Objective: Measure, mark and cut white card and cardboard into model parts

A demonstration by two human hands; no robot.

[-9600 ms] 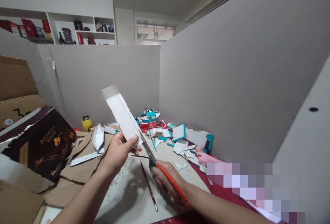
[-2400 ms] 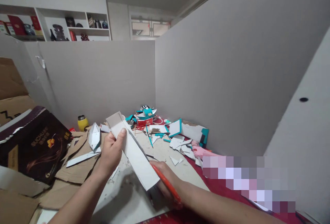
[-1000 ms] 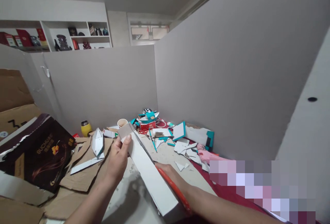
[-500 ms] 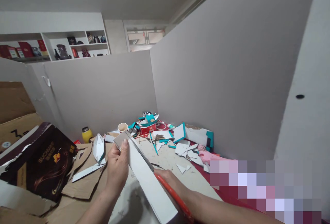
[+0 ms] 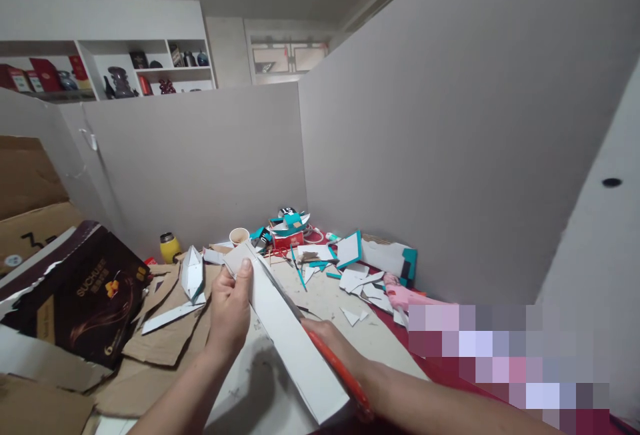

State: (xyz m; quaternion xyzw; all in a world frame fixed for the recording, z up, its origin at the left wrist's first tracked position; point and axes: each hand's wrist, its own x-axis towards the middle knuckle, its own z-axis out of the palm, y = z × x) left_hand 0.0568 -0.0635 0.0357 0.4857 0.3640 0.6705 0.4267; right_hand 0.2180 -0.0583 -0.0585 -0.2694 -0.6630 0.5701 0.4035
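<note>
A long white cardboard strip (image 5: 295,351), with a bent greyish flap at its far end, slants across the middle of the view. My left hand (image 5: 233,301) is closed on its upper left part, thumb on top. Along the strip's right edge, my right hand (image 5: 340,348) grips red-handled scissors (image 5: 343,375). Their grey blade lies against that edge, pointing away from me. The strip partly hides the blades and some of my right fingers. Left of my left hand, a folded white paper piece (image 5: 193,273) rests on brown cardboard.
White and teal cardboard scraps (image 5: 357,281) litter the table's right side. A paper cup (image 5: 239,237) and a yellow bottle (image 5: 170,247) stand at the back. Torn brown cardboard (image 5: 155,341) and a dark printed box panel (image 5: 85,295) fill the left. Grey partitions (image 5: 210,155) enclose the table.
The camera view has shifted slightly, with the background sitting higher in the picture. Both hands keep their hold, and the scissors stay along the strip's edge.
</note>
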